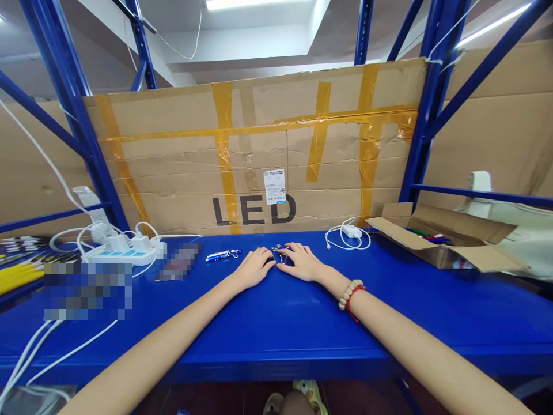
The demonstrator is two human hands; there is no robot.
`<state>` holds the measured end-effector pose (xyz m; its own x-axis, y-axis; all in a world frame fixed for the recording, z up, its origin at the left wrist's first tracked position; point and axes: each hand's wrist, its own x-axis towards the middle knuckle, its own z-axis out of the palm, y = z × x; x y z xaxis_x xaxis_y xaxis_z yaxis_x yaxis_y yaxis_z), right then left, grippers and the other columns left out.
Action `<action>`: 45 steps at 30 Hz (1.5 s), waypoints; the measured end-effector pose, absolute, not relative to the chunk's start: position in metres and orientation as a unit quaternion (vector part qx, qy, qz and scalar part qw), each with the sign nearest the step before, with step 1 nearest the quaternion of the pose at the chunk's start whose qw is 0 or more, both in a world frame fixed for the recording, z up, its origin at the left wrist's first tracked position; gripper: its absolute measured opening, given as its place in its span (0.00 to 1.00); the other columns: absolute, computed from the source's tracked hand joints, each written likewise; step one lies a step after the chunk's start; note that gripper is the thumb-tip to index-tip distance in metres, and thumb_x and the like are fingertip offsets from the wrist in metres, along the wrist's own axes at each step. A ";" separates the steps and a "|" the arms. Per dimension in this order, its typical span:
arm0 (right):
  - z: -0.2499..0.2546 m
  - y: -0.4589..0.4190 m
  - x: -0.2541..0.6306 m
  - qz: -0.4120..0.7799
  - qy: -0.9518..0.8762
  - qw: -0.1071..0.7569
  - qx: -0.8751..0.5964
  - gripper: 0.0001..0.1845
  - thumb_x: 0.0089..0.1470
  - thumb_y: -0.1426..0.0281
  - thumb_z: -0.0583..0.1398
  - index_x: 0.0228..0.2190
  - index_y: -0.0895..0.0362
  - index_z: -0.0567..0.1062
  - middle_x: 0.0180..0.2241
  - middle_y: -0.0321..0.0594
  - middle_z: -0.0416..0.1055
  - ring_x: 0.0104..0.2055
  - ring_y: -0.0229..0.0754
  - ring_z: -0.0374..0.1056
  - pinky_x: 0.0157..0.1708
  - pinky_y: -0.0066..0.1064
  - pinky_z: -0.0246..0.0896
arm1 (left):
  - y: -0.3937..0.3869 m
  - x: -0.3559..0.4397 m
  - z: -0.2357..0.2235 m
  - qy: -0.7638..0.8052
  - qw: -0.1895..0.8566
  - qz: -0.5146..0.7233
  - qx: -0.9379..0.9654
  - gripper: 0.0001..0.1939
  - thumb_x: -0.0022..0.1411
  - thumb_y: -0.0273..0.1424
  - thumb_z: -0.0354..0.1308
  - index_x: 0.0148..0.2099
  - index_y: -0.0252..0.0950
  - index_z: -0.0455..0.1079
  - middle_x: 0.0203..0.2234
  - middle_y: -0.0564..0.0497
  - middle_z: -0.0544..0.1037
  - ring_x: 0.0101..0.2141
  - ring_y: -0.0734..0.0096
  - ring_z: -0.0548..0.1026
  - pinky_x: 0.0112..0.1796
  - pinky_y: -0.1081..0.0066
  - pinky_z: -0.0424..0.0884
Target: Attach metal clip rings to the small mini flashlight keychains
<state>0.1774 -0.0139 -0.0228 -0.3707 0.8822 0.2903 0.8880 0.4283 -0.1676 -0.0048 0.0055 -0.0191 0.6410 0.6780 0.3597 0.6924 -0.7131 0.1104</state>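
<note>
Both my hands rest on the blue shelf top (276,323), with their fingertips near each other. My left hand (254,268) lies palm down, fingers stretched forward, thumb pointing inward. My right hand (303,263) mirrors it, thumb and fingers apart, with a beaded bracelet (349,294) and a red cord on the wrist. Between the hands sit several small shiny metal pieces (283,259), too small to name, close to my right thumb and fingers. To the left of my left hand lies a slim blue metallic item with a clasp (222,255), perhaps more than one piece.
A coiled white cable with a charger (351,231) lies at the back right, beside an open cardboard box (444,248) of pens. On the left are a white power strip (123,252), loose cables and yellow-handled items (19,278). A taped cardboard sheet (259,155) walls the back.
</note>
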 end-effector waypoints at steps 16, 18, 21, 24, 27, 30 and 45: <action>-0.012 -0.015 0.182 -0.097 -0.782 0.180 -0.589 0.13 0.55 0.70 0.52 0.38 0.52 0.74 0.45 0.40 0.63 0.48 0.41 0.55 0.44 0.35 0.45 | 0.001 -0.008 -0.012 -0.443 0.071 -0.311 -0.838 0.07 0.65 0.32 0.49 0.37 0.35 0.64 0.35 0.52 0.67 0.38 0.67 0.63 0.38 0.66 0.59; -0.010 -0.016 0.183 -0.100 -0.776 0.171 -0.599 0.12 0.54 0.71 0.52 0.37 0.52 0.74 0.43 0.40 0.64 0.46 0.41 0.56 0.43 0.35 0.46 | -0.001 -0.007 -0.011 -0.419 0.069 -0.315 -0.849 0.07 0.65 0.32 0.49 0.37 0.35 0.64 0.34 0.52 0.66 0.37 0.68 0.63 0.38 0.67 0.59; -0.009 -0.016 0.184 -0.099 -0.771 0.166 -0.607 0.12 0.54 0.70 0.52 0.37 0.53 0.75 0.42 0.40 0.65 0.46 0.42 0.56 0.42 0.36 0.47 | -0.003 -0.006 -0.010 -0.354 0.067 -0.301 -0.883 0.06 0.65 0.32 0.50 0.37 0.35 0.64 0.34 0.52 0.66 0.36 0.69 0.63 0.39 0.68 0.58; -0.008 -0.016 0.184 -0.091 -0.764 0.164 -0.618 0.12 0.53 0.69 0.53 0.37 0.54 0.75 0.41 0.41 0.66 0.45 0.44 0.57 0.42 0.37 0.49 | -0.004 -0.005 -0.010 -0.293 0.068 -0.262 -0.917 0.05 0.64 0.32 0.51 0.39 0.36 0.64 0.35 0.52 0.66 0.37 0.69 0.63 0.39 0.69 0.59; -0.008 -0.015 0.185 -0.080 -0.750 0.166 -0.635 0.12 0.53 0.67 0.54 0.37 0.54 0.75 0.40 0.42 0.67 0.45 0.46 0.58 0.41 0.36 0.51 | -0.005 -0.003 -0.010 -0.253 0.061 -0.234 -0.937 0.04 0.63 0.31 0.52 0.39 0.36 0.64 0.36 0.52 0.65 0.37 0.69 0.63 0.40 0.70 0.59; -0.007 -0.015 0.185 -0.069 -0.744 0.167 -0.643 0.12 0.52 0.66 0.54 0.36 0.54 0.75 0.39 0.41 0.68 0.45 0.45 0.58 0.40 0.35 0.53 | -0.005 -0.003 -0.010 -0.235 0.047 -0.230 -0.943 0.04 0.63 0.30 0.52 0.37 0.34 0.63 0.35 0.52 0.65 0.37 0.70 0.64 0.41 0.71 0.60; -0.006 -0.018 0.183 -0.057 -0.751 0.174 -0.634 0.11 0.51 0.69 0.54 0.32 0.57 0.75 0.38 0.41 0.67 0.43 0.43 0.60 0.39 0.31 0.55 | -0.009 -0.003 -0.009 -0.258 0.075 -0.221 -0.937 0.07 0.65 0.32 0.48 0.40 0.34 0.63 0.36 0.50 0.67 0.38 0.68 0.67 0.38 0.71 0.64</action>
